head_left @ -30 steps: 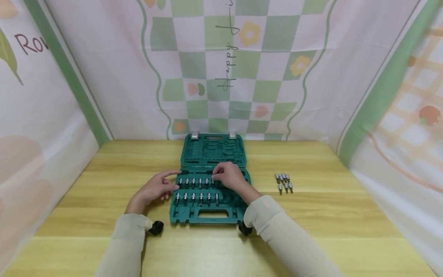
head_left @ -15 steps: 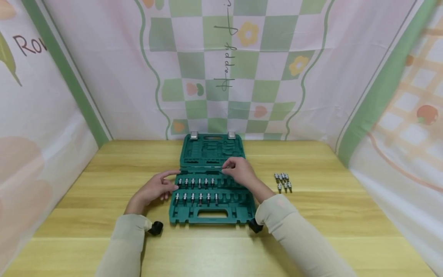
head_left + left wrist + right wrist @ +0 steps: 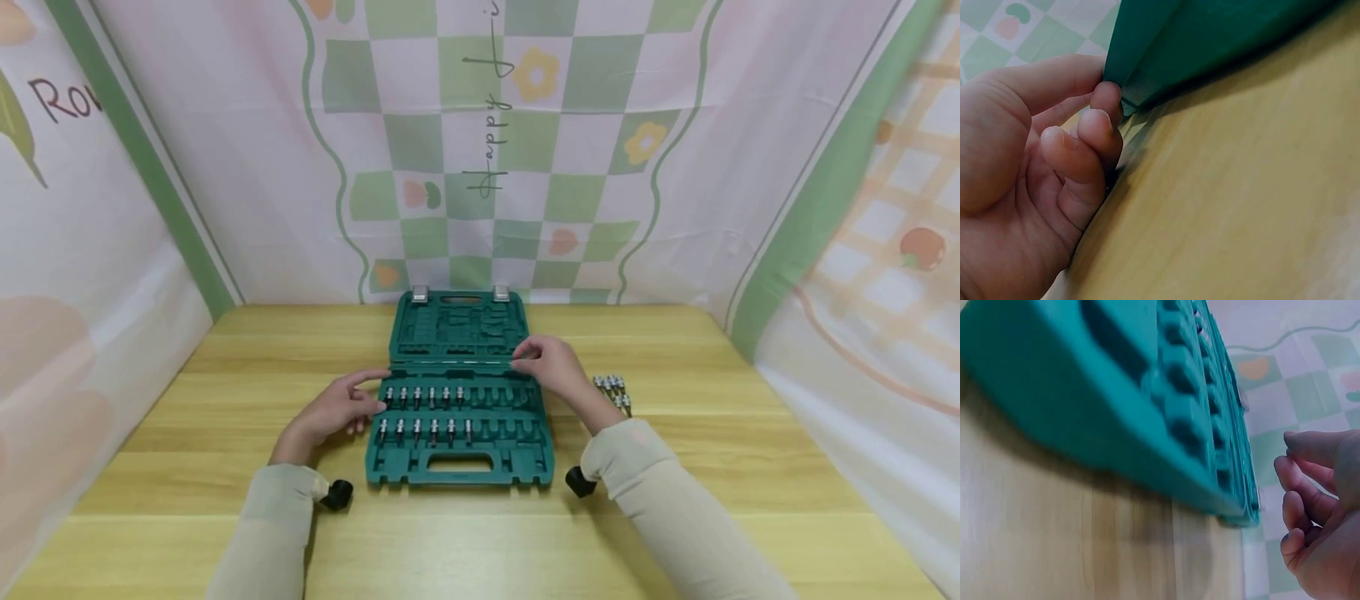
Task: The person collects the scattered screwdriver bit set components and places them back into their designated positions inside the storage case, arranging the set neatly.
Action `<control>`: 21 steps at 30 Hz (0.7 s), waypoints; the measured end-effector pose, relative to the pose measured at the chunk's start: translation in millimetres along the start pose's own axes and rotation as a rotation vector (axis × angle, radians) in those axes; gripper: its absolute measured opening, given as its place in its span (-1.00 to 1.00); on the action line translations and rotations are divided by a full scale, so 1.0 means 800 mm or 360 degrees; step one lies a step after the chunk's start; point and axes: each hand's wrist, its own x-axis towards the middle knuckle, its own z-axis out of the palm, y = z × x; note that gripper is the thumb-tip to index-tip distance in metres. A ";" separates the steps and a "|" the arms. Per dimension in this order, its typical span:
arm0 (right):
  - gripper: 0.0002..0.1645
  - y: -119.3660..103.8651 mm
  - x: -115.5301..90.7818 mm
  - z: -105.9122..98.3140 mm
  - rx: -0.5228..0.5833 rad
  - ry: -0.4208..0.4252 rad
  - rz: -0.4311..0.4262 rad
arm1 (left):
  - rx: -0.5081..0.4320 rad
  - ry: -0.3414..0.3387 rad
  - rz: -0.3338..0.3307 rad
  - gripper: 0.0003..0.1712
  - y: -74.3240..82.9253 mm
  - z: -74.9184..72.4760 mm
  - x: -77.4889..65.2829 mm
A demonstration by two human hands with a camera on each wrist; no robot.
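Observation:
A green tool case point(image 3: 390, 468) lies open, its lid point(image 3: 459, 327) tipped back. Two rows of bit sockets point(image 3: 432, 430) fill the left part of its tray, and the slots point(image 3: 507, 430) to their right are vacant. My left hand point(image 3: 341, 408) rests against the case's left side, index finger stretched to the hinge corner and thumb at the rim. In the left wrist view, its other fingers curl loosely by the case wall. Past the right end of the hinge hovers my right hand point(image 3: 553, 365); the right wrist view shows its fingers loosely bent, nothing between them.
Loose bit sockets point(image 3: 617, 387) lie on the wooden table point(image 3: 675, 467) right of the case, partly covered by my right forearm. A patterned cloth point(image 3: 480, 208) hangs behind the table, and more cloth walls stand on both sides.
My right hand has left the upper row of bit sockets and moved right, past the case edge toward the loose ones. The left hand keeps its place.

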 end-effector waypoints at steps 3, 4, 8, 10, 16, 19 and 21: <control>-0.90 0.011 -0.002 -0.007 -0.0002 -0.0003 0.0022 | 0.0003 -0.0002 0.0007 -0.32 -0.001 0.000 0.000; -0.90 0.016 -0.003 -0.009 -0.0002 0.0001 0.0033 | 0.0003 -0.0001 0.0006 -0.32 -0.001 0.000 -0.001; -0.89 0.038 -0.007 -0.020 -0.0035 0.0029 0.0065 | 0.0012 0.0004 0.0007 -0.32 0.000 0.000 -0.001; -0.88 0.046 -0.008 -0.025 -0.0058 0.0053 0.0076 | 0.0018 0.0006 0.0007 -0.32 0.000 0.000 0.000; -0.87 0.066 -0.011 -0.035 -0.0077 0.0079 0.0089 | 0.0023 0.0004 0.0005 -0.33 -0.001 -0.001 0.001; -0.86 0.072 -0.011 -0.039 -0.0083 0.0082 0.0097 | 0.0029 0.0008 0.0002 -0.33 -0.001 -0.001 0.001; -0.85 0.076 -0.011 -0.041 -0.0092 0.0081 0.0109 | 0.0029 0.0010 -0.0001 -0.33 0.000 -0.001 0.001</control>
